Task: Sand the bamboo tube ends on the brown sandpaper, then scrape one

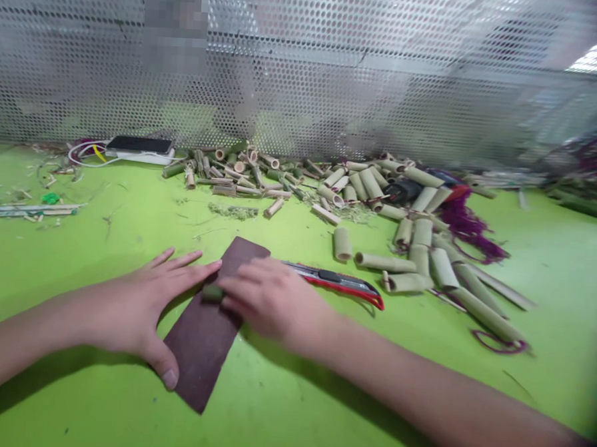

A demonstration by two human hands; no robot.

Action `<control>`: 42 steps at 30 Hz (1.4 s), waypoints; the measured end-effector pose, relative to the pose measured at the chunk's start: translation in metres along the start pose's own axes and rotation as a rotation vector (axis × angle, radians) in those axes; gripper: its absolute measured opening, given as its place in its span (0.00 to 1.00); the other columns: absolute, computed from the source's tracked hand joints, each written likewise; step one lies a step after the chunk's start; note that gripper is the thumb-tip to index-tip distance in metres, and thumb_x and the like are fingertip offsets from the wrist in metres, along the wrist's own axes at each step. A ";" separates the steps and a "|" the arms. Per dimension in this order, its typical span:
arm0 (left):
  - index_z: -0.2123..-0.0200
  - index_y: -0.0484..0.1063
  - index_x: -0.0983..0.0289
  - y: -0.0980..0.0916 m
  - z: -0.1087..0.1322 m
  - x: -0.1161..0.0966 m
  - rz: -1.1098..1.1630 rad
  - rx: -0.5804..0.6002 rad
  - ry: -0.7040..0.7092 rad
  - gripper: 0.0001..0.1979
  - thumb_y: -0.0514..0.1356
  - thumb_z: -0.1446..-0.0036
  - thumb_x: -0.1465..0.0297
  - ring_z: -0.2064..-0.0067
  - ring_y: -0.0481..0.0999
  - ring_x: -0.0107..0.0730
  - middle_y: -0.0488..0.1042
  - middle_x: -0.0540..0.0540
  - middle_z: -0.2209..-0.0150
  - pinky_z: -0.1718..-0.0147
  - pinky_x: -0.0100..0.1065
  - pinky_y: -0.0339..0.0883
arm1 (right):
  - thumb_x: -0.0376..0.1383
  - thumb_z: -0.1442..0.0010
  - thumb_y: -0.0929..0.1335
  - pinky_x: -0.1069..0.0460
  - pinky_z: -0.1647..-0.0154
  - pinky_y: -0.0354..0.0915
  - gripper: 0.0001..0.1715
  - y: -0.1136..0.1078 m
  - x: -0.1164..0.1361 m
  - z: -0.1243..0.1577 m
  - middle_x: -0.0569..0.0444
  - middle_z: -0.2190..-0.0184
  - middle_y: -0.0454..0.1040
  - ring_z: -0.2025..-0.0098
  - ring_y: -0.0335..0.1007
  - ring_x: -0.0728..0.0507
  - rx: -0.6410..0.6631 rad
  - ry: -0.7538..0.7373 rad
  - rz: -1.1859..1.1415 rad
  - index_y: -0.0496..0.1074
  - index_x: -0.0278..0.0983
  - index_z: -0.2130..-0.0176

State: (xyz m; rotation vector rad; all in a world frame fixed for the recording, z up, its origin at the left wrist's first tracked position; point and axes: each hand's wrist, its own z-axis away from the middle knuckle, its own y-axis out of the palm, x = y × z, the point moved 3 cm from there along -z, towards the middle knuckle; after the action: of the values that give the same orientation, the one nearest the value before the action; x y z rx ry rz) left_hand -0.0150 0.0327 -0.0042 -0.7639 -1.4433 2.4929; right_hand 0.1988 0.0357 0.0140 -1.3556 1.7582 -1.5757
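A dark brown sheet of sandpaper [207, 339] lies on the green table [102, 240] in front of me. My left hand [138, 308] rests flat on its left edge, fingers stretched out, thumb on the near part of the sheet. My right hand [269, 299] is closed around a short green bamboo piece [212, 293] and presses it onto the sandpaper. A red and grey utility knife [340, 284] lies just beyond my right hand.
Several cut bamboo tubes [411, 256] are heaped at the back and right, with purple string [471, 226] among them. A phone on a white power bank [139, 148] with cables sits at the back left. A perforated metal screen [306, 70] closes off the far edge.
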 end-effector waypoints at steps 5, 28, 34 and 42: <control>0.28 0.30 0.50 0.000 0.000 -0.001 -0.011 0.015 0.005 0.73 0.67 0.68 0.34 0.28 0.32 0.65 0.30 0.58 0.26 0.33 0.63 0.42 | 0.35 0.35 0.69 0.48 0.59 0.66 0.08 0.001 0.007 0.001 0.54 0.67 0.77 0.65 0.69 0.45 -0.012 -0.084 0.038 0.77 0.36 0.58; 0.28 0.30 0.50 0.004 -0.001 0.001 -0.015 -0.042 0.041 0.72 0.67 0.67 0.35 0.28 0.36 0.70 0.33 0.62 0.26 0.35 0.68 0.45 | 0.31 0.34 0.66 0.48 0.58 0.66 0.09 -0.004 -0.004 0.005 0.52 0.64 0.78 0.63 0.71 0.45 -0.106 -0.003 0.073 0.76 0.35 0.56; 0.28 0.30 0.50 0.002 -0.002 -0.002 -0.015 -0.014 0.007 0.73 0.69 0.68 0.36 0.28 0.33 0.68 0.30 0.59 0.26 0.34 0.67 0.44 | 0.33 0.34 0.67 0.49 0.63 0.65 0.10 -0.003 0.007 0.007 0.54 0.67 0.76 0.66 0.68 0.45 -0.034 -0.239 0.004 0.77 0.36 0.55; 0.27 0.31 0.51 -0.003 0.001 -0.007 0.011 0.002 0.015 0.72 0.70 0.66 0.38 0.28 0.33 0.65 0.31 0.59 0.26 0.33 0.66 0.41 | 0.33 0.35 0.68 0.48 0.63 0.68 0.09 -0.003 0.004 0.007 0.53 0.68 0.76 0.67 0.69 0.45 -0.024 -0.158 -0.029 0.77 0.36 0.55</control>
State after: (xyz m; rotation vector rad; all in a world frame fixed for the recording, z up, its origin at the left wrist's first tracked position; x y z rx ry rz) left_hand -0.0095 0.0310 0.0008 -0.7903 -1.4350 2.4909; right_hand 0.2038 0.0291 0.0163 -1.4802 1.6751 -1.4236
